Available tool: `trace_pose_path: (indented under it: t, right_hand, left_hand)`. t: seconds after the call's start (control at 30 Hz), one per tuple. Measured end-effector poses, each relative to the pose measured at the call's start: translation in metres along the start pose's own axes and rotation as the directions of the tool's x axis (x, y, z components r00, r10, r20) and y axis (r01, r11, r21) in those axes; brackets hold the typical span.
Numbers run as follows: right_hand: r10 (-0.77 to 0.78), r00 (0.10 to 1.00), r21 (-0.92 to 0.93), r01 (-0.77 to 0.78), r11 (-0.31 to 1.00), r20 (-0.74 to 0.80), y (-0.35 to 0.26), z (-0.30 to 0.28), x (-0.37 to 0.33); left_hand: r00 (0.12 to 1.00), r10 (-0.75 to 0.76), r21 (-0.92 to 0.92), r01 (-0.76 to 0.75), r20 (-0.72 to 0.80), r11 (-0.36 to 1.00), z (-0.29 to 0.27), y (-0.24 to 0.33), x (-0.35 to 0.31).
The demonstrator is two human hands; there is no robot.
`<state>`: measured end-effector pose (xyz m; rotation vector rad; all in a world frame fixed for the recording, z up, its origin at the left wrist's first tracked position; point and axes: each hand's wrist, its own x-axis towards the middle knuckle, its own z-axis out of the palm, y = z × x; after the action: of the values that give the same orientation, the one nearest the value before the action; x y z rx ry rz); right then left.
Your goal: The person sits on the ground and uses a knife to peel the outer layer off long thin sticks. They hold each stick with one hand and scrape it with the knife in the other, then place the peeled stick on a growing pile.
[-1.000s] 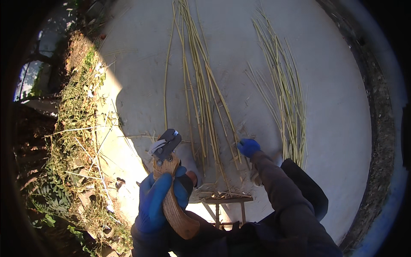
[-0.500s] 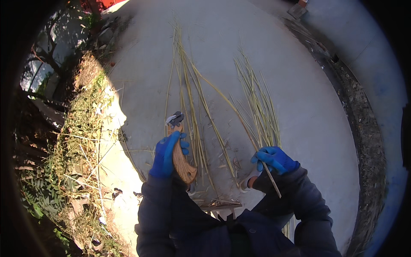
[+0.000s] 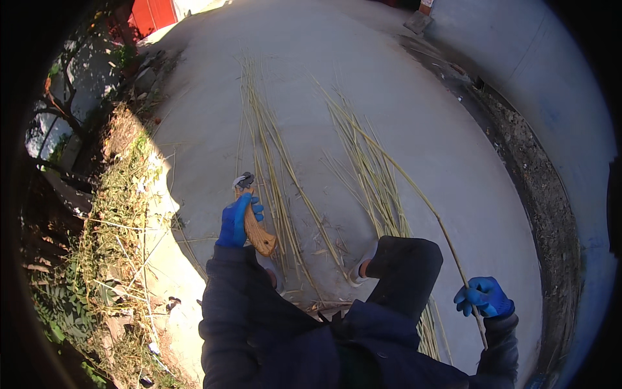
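Note:
My left hand [image 3: 234, 222], in a blue glove, is closed around a wooden-handled tool [image 3: 256, 233] with a curved grip and a small dark metal head at its upper end. Out to the right, my gloved right hand [image 3: 486, 298] grips the near end of a long, thin stalk [image 3: 433, 209]. The stalk slants away to the far left, over a pile of greenish-yellow stalks [image 3: 369, 175] on the ground. A looser spread of stalks [image 3: 267, 146] lies ahead, just right of the tool. My right leg covers part of the right-hand pile.
Grey concrete ground [image 3: 304, 84] runs ahead, with plant scraps near my shoes. Sunlit weeds and dry brush [image 3: 123, 214] line the left side. A dirt strip [image 3: 538, 168] and a pale wall [image 3: 551, 71] border the right. A red gate [image 3: 152, 16] stands far left.
My right hand has moved right and nearer to me, drawing the stalk across from the left spread to over the right pile. My left hand still holds the tool. The view has shifted.

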<state>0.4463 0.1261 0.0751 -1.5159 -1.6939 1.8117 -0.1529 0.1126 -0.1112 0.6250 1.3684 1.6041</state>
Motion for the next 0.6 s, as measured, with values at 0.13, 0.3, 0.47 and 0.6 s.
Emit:
trace_pose_path:
  t: [0.13,0.3,0.47,0.6]
  right_hand:
    - [-0.181,0.982,0.075,0.177,0.981,0.049,0.01,0.014,0.026]
    - [-0.355,0.932,0.161,0.341,0.926,0.072,-0.007,0.039,0.109]
    - [-0.471,0.882,0.116,0.467,0.877,0.009,-0.052,0.074,0.181]
    - [-0.529,0.849,0.238,0.514,0.824,-0.002,-0.071,0.102,0.208]
  left_hand:
    - [0.994,-0.108,0.058,0.108,0.003,0.993,0.018,0.003,-0.008]
    - [0.947,-0.243,0.254,0.187,0.21,0.949,0.073,0.021,-0.079]
    - [0.753,-0.503,0.441,0.313,0.425,0.841,0.119,0.04,-0.17]
    - [0.628,-0.608,0.535,0.336,0.487,0.775,0.133,0.047,-0.209]
